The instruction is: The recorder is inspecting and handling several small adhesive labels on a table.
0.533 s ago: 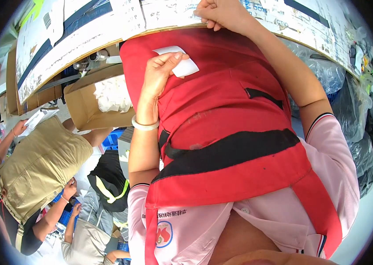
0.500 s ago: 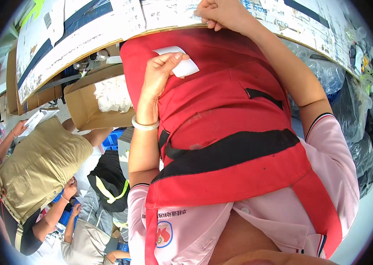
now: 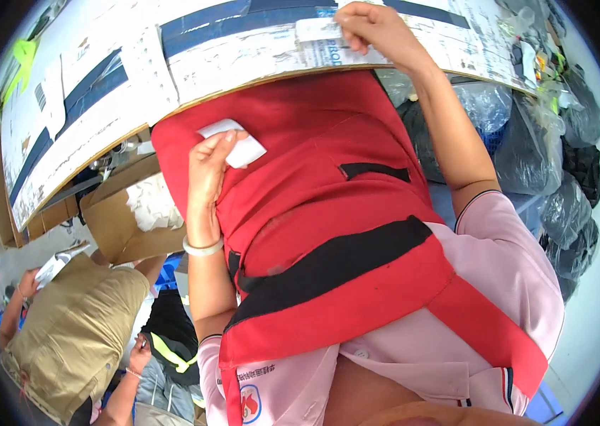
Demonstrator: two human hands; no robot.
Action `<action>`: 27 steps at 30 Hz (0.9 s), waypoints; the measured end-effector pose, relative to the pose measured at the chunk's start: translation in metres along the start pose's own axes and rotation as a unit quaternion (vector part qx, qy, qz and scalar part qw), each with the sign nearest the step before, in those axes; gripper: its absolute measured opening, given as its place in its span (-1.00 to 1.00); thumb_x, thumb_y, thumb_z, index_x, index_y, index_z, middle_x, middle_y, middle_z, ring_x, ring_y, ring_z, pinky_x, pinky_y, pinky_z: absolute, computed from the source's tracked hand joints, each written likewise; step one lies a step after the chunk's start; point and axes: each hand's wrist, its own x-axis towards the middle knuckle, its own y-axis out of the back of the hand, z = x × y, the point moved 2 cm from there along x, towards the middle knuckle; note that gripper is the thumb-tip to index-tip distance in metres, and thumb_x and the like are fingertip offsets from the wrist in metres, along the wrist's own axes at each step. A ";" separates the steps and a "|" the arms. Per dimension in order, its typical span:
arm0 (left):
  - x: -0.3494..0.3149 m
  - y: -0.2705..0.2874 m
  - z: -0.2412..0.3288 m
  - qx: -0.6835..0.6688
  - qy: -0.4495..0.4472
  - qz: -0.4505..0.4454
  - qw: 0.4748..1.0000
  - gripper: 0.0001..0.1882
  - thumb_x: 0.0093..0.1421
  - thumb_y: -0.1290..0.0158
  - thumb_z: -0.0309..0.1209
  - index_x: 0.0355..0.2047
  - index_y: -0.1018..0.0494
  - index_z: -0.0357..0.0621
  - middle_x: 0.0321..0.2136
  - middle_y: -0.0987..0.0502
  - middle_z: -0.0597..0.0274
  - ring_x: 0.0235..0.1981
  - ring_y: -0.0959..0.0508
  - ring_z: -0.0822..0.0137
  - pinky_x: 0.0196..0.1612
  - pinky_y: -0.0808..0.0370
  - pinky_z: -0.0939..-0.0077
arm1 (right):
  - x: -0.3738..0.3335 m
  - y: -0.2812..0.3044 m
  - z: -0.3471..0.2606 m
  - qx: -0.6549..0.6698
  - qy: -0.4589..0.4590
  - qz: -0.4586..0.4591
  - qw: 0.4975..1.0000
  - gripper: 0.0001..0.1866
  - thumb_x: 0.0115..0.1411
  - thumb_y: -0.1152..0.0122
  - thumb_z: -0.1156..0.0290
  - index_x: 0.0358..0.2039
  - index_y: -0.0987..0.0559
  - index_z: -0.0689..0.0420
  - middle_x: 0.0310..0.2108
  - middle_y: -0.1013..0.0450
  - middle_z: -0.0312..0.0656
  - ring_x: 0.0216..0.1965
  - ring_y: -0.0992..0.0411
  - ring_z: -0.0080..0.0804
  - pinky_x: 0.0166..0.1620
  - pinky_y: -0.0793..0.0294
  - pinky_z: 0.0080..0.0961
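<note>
A small white piece of paper (image 3: 249,151) is pinched between the thumb and fingers of my left hand (image 3: 209,162), held in front of the red apron (image 3: 300,135) I wear. A pale bangle circles that wrist. My right hand (image 3: 383,34) hovers over the near part of the worktop (image 3: 243,60), its thumb and fingers drawn together. Whether anything small is between those fingertips cannot be made out. Beside them a whitish patch (image 3: 316,30) lies on the worktop, which is covered with printed white sheeting and dark blue strips.
An open cardboard box (image 3: 112,238) with crumpled white paper (image 3: 154,204) stands below the worktop's left part. At lower left, a person in a tan garment (image 3: 76,319) bends over, holding something white. Dark and clear plastic bags (image 3: 527,153) are piled at the right.
My view has shifted, showing more of the worktop. My right hand has moved inward over the worktop from near its edge. The white paper stays in my left hand.
</note>
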 end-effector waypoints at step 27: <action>-0.049 0.184 -0.039 -0.194 -0.082 0.252 0.945 -0.63 0.26 0.02 -0.36 0.07 -0.36 -0.14 -0.10 -0.50 0.12 -0.26 -0.57 0.30 -0.27 -0.58 0.48 | 0.001 0.103 0.103 -0.151 0.197 0.343 0.906 -0.71 0.30 -0.03 0.31 -0.02 -0.47 0.14 -0.58 -0.25 -0.50 -0.57 -0.11 -0.80 -0.52 -0.06 -0.78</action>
